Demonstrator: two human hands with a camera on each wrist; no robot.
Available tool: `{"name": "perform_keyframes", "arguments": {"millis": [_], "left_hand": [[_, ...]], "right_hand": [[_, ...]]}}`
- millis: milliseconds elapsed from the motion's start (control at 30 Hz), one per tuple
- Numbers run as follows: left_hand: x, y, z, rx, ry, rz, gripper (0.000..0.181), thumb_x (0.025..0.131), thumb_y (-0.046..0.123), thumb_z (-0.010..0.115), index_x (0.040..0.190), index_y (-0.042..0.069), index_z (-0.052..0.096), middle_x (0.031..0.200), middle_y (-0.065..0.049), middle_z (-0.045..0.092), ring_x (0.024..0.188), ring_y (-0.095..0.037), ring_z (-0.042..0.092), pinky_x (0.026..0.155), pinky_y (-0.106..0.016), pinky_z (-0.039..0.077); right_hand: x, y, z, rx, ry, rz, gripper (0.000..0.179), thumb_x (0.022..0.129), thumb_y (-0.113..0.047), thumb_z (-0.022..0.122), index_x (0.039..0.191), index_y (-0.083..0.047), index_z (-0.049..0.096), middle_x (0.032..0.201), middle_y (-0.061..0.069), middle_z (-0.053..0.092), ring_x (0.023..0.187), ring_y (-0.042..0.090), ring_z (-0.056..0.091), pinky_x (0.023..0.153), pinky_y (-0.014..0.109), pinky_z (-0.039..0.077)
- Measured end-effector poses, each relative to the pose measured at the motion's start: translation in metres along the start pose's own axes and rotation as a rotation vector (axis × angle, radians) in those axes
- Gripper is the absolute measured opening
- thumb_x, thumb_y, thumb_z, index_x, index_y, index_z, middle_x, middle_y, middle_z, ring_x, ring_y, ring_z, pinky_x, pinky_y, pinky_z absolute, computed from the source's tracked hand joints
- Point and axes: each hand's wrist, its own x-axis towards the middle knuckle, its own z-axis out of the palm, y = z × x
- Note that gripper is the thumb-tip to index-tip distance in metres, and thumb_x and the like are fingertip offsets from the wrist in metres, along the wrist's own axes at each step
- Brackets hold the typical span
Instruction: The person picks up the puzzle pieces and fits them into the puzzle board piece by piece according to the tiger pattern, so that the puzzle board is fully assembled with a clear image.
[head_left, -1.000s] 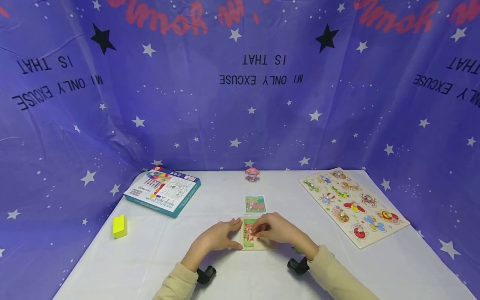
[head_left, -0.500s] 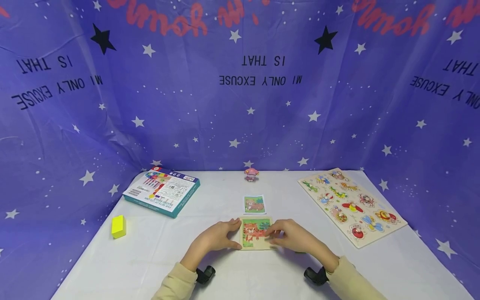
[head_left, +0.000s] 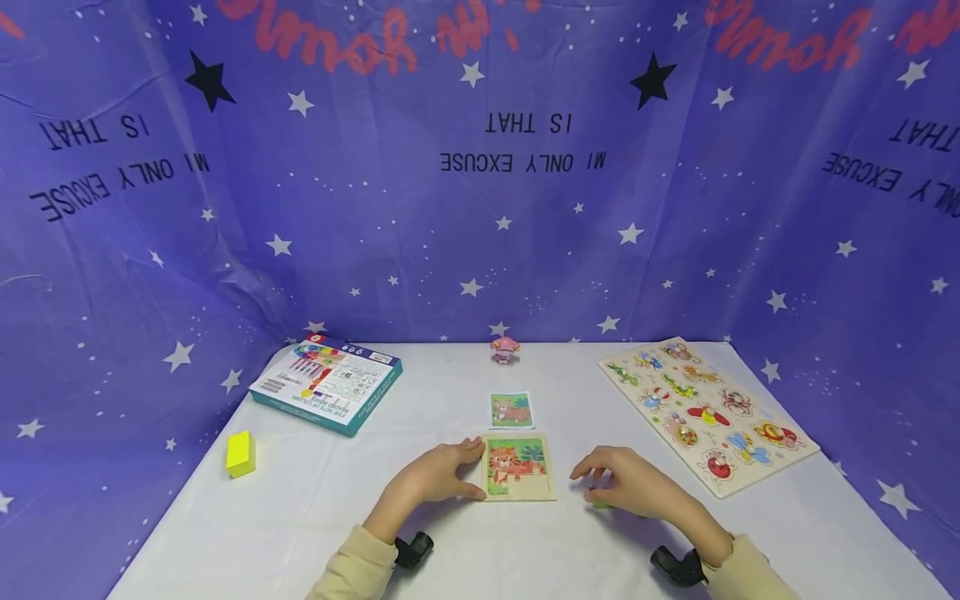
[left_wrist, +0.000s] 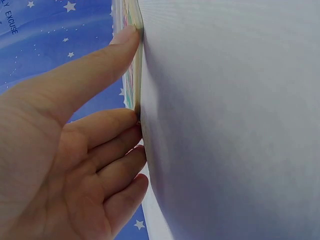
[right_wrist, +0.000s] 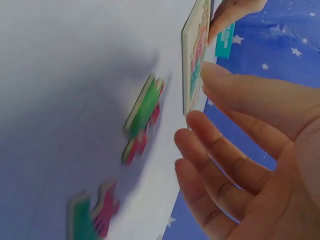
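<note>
On the white table lies a small wooden jigsaw tray (head_left: 536, 488) with an orange tiger picture; its lower right part shows bare wood. My left hand (head_left: 437, 473) rests against its left edge, thumb at the near corner and forefinger at the far one. To the tray's right hovers my right hand (head_left: 633, 485), fingers loosely bent and apart, nothing between them. Beneath it are loose puzzle pieces: a green piece (right_wrist: 142, 110) beside red ones, and a teal piece (right_wrist: 81, 217) next to a pink one (right_wrist: 105, 210). In the head view my right hand mostly hides them.
Behind the tray lies a tiger picture card (head_left: 511, 410), and farther back a pink figurine (head_left: 505, 350). At left are a teal-edged box (head_left: 326, 383) and a yellow block (head_left: 241, 454). A wooden insect peg puzzle (head_left: 708, 417) lies at right. Purple cloth (head_left: 480, 208) hangs behind.
My right hand has let go of a piece in the tray and moved right, toward the loose pieces. More of the tiger picture shows. My left hand has stayed at the tray's edge.
</note>
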Motion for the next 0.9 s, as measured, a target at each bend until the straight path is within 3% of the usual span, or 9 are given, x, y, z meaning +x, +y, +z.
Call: {"name": "perform_keyframes", "arguments": {"millis": [400,900], "left_hand": [[0.001,0.000,0.001,-0.004,-0.007,-0.013,0.081,0.079,0.038,0.077,0.142,0.000,0.044,0.148,-0.013,0.040,0.137,-0.029,0.036,0.113,-0.043,0.029],[0.001,0.000,0.001,-0.001,0.001,-0.009,0.080,0.079,0.038,0.077,0.142,0.000,0.045,0.148,-0.014,0.039,0.137,-0.029,0.036,0.113,-0.044,0.029]], "right_hand": [[-0.016,0.010,-0.005,-0.034,-0.010,0.040,0.031,0.075,-0.006,0.081,0.104,-0.012,0.071,0.089,-0.006,0.063,0.071,0.013,0.054,0.058,0.021,0.046],[-0.017,0.017,0.001,-0.006,-0.005,0.099,0.028,0.077,-0.004,0.079,0.101,-0.014,0.069,0.084,-0.006,0.058,0.072,0.012,0.053,0.058,0.021,0.045]]}}
